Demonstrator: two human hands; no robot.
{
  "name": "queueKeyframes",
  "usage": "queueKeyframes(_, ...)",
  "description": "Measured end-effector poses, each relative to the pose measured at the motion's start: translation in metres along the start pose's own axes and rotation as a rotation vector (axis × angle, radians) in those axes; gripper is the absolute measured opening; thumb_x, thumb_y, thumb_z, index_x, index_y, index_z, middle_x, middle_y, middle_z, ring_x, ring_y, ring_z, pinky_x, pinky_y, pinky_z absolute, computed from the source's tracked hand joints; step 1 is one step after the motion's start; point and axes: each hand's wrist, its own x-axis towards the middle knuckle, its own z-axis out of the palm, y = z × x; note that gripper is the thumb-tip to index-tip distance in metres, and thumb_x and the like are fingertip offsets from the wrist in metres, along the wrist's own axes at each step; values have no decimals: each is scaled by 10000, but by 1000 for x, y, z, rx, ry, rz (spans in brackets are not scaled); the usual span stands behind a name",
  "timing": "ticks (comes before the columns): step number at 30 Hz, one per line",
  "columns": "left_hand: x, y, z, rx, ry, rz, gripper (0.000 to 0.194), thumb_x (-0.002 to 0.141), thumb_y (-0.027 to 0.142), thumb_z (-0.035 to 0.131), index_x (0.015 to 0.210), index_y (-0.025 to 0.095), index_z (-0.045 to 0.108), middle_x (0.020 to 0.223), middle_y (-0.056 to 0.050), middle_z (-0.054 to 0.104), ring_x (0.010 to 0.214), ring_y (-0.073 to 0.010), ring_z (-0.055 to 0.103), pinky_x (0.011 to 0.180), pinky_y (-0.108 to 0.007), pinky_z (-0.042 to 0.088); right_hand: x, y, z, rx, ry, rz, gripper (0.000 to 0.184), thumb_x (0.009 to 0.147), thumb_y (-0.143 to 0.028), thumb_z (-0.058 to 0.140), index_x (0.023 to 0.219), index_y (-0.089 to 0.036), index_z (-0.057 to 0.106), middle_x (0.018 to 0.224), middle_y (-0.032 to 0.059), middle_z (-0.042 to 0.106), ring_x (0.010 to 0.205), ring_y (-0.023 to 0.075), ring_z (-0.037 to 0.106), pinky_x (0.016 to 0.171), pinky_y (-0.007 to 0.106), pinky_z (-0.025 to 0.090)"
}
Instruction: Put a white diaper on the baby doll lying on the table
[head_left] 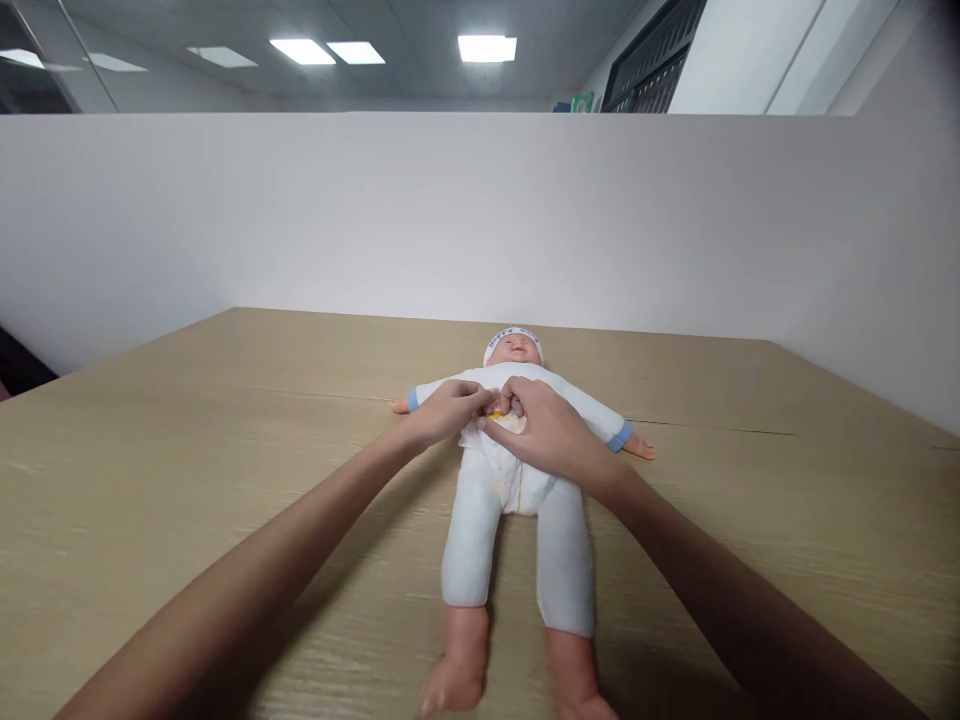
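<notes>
Bare forearms [281, 545] reach in from both lower corners over a wooden counter [187, 430], where a doll [476, 515] lies face up near the middle, its long axis running away from the camera, head toward the far edge, feet nearest and arms spread sideways. At its waist, the right hand [553, 425] curves across the diaper [519, 487], thumb apart from curled fingers, though whether it grips anything cannot be told; the smaller-looking left hand [452, 408] pinches the diaper's upper edge.

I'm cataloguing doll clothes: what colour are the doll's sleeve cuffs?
The cuffs are blue, seen best in the head view.
</notes>
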Motion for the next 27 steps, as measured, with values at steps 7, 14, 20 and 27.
queueKeyframes(7, 7, -13, 16, -158, 80, 78, 516, 976, 725, 595, 837, 232, 537, 786, 3, 552, 750, -182, 493, 764, -353, 421, 5, 6, 7, -47, 28, 42, 405, 1083, -319, 527, 715, -261, 369, 809, 22, 601, 763, 213, 520, 702, 365, 337)
queueKeyframes(14, -34, 10, 34, 244, 377, 145, 248, 1042, 475, 589, 979, 239, 545, 984, -52, 700, 930, -243, 633, 877, -392, 466, 0, 3, -1, 40, 219, 66, 221, 872, -139, 588, 869, -278, 416, 890, 13, 608, 837, 235, 580, 772, 360, 428)
queueKeyframes(20, -122, 29, 59, 549, 113, 308, 364, 1132, 469, 461, 879, 248, 604, 952, -87, 743, 1019, -309, 609, 902, -448, 468, -89, -41, -21, 138, 133, -97, 132, 939, -159, 600, 1010, -265, 564, 987, 39, 679, 878, 234, 659, 778, 354, 514)
queueKeyframes(27, -128, -2, 41, 542, 23, 212, 255, 1055, 481, 646, 1004, 230, 640, 961, -51, 737, 1001, -280, 616, 884, -401, 468, -142, -10, -29, 47, -139, 98, 72, 1038, -295, 645, 1037, -244, 695, 868, -3, 755, 778, 197, 703, 744, 332, 476)
